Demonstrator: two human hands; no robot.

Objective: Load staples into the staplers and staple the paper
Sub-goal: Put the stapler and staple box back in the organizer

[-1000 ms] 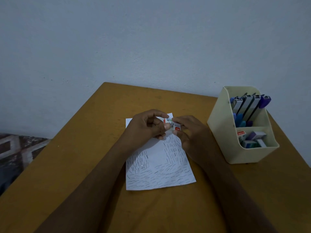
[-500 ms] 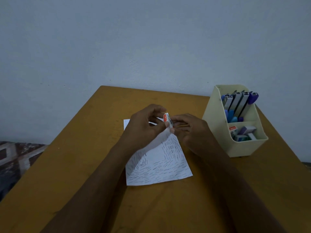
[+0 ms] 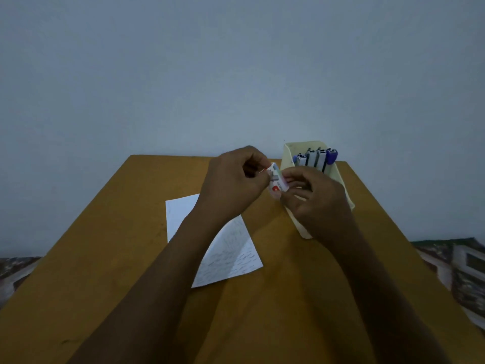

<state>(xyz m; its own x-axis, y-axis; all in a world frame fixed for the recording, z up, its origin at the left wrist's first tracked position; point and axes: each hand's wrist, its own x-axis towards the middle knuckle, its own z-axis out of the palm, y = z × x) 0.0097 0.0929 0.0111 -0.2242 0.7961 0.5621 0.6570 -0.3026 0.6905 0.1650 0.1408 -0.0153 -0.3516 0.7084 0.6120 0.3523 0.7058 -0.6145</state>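
Note:
Both my hands hold a small white staple box with a red mark up above the table. My left hand pinches its upper end, where a grey strip of staples shows. My right hand grips the box's right side and lower end. A white sheet of paper covered with short pen strokes lies flat on the wooden table beneath my left forearm. Several staplers, blue, grey and purple, stand upright in a cream organiser at the back right.
The organiser's front part is hidden behind my right hand. A pale wall rises right behind the table. Patterned floor shows past the table's left and right edges.
Both hands have lifted the staple box up off the paper and to the right. The paper corner that my left hand raised lies flat again. The camera has tilted upward.

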